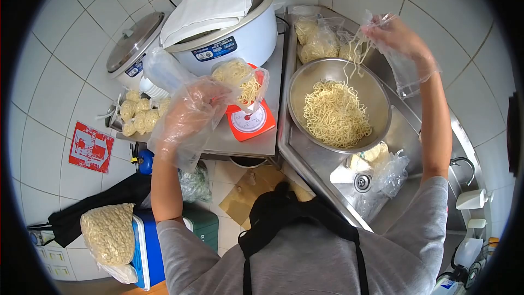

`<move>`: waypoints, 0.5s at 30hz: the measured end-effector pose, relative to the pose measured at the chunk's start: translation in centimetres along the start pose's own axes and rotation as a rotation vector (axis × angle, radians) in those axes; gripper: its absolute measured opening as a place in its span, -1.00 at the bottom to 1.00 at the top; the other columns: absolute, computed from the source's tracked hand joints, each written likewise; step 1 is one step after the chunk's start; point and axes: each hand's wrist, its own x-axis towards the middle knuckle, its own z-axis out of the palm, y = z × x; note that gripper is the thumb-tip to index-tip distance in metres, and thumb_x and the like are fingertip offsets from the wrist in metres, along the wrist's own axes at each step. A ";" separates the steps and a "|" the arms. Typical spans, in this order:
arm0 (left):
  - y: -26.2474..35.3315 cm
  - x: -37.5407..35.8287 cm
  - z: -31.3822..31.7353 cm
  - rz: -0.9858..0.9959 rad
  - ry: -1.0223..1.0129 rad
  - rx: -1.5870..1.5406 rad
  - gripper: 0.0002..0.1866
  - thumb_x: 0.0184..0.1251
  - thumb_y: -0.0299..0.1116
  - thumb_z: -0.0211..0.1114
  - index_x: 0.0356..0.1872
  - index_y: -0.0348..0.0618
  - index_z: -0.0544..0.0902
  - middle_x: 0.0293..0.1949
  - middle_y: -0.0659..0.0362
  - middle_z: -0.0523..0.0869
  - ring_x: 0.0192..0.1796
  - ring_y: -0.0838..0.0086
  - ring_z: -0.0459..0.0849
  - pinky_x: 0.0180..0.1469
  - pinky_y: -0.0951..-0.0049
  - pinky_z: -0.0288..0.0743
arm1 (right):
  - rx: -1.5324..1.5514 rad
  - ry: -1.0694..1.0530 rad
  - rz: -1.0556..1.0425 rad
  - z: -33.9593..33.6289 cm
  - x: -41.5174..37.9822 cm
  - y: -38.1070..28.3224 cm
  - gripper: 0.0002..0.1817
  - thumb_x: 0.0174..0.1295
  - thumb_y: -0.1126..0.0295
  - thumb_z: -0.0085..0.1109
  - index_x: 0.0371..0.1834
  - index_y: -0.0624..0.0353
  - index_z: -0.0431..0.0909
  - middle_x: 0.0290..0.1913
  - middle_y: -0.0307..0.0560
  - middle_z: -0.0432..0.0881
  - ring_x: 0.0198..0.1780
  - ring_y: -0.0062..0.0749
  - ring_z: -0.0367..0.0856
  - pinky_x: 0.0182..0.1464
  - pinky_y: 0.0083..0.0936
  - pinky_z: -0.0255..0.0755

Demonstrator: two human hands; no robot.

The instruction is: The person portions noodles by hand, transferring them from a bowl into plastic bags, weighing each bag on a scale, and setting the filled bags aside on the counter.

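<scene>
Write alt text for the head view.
A person's gloved right hand holds noodle strands above a metal bowl of noodles; the gloved left hand holds a plastic bag of noodles over a red dial scale. Behind stands a large rice cooker.

grey short-sleeved shirt [322,257] | black apron [273,214] | clear gloves [407,74] on hands [203,97]

Pale yellow noodles [335,114], loose and tangled in a mound right of centre. A few long strands [356,57], dangling toward that mound at upper right. Clear plastic bag [233,71], noodles inside, above and left of centre.
</scene>
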 end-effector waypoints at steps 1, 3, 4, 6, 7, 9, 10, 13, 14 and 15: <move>-0.2 0.0 0.1 -0.001 0.001 0.001 -0.81 0.14 -0.52 0.33 -0.19 -0.26 0.68 -0.23 0.08 0.64 -0.25 0.44 0.61 -0.17 0.50 0.49 | 0.073 0.060 0.017 0.2 -0.2 -0.3 -0.69 0.18 0.15 0.25 -0.31 0.22 0.56 -0.48 -0.33 0.50 -0.46 -0.67 0.38 -0.42 -0.64 0.33; -0.5 0.0 0.2 -0.042 -0.008 -0.047 -0.82 0.15 -0.52 0.33 -0.20 -0.27 0.67 -0.25 0.09 0.64 -0.23 0.43 0.62 -0.17 0.51 0.49 | 0.147 0.115 0.029 -0.1 0.0 -1.0 -0.70 0.18 0.17 0.25 -0.30 0.22 0.55 -0.46 -0.33 0.51 -0.46 -0.68 0.40 -0.42 -0.66 0.34; -0.3 -0.1 0.2 -0.045 -0.006 -0.047 -0.82 0.15 -0.52 0.33 -0.20 -0.27 0.67 -0.25 0.09 0.64 -0.23 0.43 0.62 -0.17 0.51 0.49 | 0.209 0.086 0.002 -0.5 0.1 -1.4 -0.71 0.17 0.19 0.27 -0.30 0.21 0.55 -0.46 -0.32 0.52 -0.45 -0.68 0.43 -0.41 -0.67 0.35; 0.7 0.0 0.5 -0.013 0.073 -0.052 -0.80 0.08 -0.52 0.37 -0.23 -0.25 0.67 -0.23 0.07 0.62 -0.21 0.35 0.63 -0.15 0.48 0.50 | 0.273 0.056 -0.023 -1.5 0.6 -2.1 -0.73 0.16 0.21 0.28 -0.30 0.21 0.55 -0.45 -0.31 0.54 -0.44 -0.68 0.45 -0.39 -0.68 0.36; 1.4 0.0 0.5 -0.014 0.072 -0.051 -0.80 0.08 -0.52 0.37 -0.23 -0.25 0.67 -0.23 0.07 0.62 -0.21 0.35 0.63 -0.15 0.48 0.50 | 0.283 0.041 -0.062 -1.9 0.9 -2.6 -0.74 0.14 0.23 0.29 -0.30 0.20 0.56 -0.45 -0.30 0.54 -0.43 -0.68 0.46 -0.38 -0.69 0.37; 3.0 0.1 0.7 0.141 0.093 0.108 -0.88 0.05 -0.43 0.30 -0.37 -0.21 0.65 -0.30 0.02 0.62 -0.08 0.10 0.55 -0.12 0.30 0.45 | 0.294 0.026 -0.101 -2.6 0.9 -3.8 -0.75 0.13 0.25 0.31 -0.30 0.20 0.56 -0.45 -0.30 0.54 -0.42 -0.68 0.47 -0.36 -0.69 0.37; 2.9 0.1 1.6 0.138 0.094 0.109 -0.88 0.05 -0.43 0.30 -0.37 -0.21 0.65 -0.30 0.02 0.62 -0.08 0.10 0.55 -0.12 0.30 0.45 | 0.257 0.064 -0.084 -2.4 0.4 -5.4 -0.76 0.12 0.27 0.31 -0.30 0.21 0.56 -0.45 -0.29 0.54 -0.42 -0.68 0.47 -0.36 -0.69 0.38; 1.6 -0.1 5.4 0.342 0.304 0.308 -0.89 0.06 -0.38 0.27 -0.42 -0.18 0.60 -0.33 -0.06 0.60 0.01 0.01 0.49 -0.09 0.23 0.45 | 0.202 0.080 -0.108 -1.7 0.3 -8.1 -0.77 0.11 0.30 0.31 -0.32 0.23 0.57 -0.44 -0.25 0.56 -0.40 -0.65 0.49 -0.33 -0.67 0.39; 1.6 -0.2 6.4 0.238 0.356 0.370 -0.87 0.07 -0.37 0.27 -0.40 -0.19 0.58 -0.31 -0.11 0.59 0.01 0.03 0.50 -0.07 0.21 0.45 | 0.183 0.065 -0.146 -1.4 0.2 -9.3 -0.78 0.11 0.31 0.31 -0.33 0.25 0.58 -0.43 -0.23 0.58 -0.39 -0.63 0.51 -0.32 -0.67 0.41; 1.2 -0.3 7.2 0.135 0.409 0.430 -0.86 0.08 -0.36 0.26 -0.37 -0.19 0.57 -0.29 -0.15 0.58 0.01 0.06 0.51 -0.05 0.19 0.46 | 0.183 0.064 -0.149 -1.1 -0.5 -10.6 -0.78 0.11 0.31 0.31 -0.33 0.25 0.58 -0.43 -0.23 0.58 -0.39 -0.63 0.51 -0.32 -0.67 0.41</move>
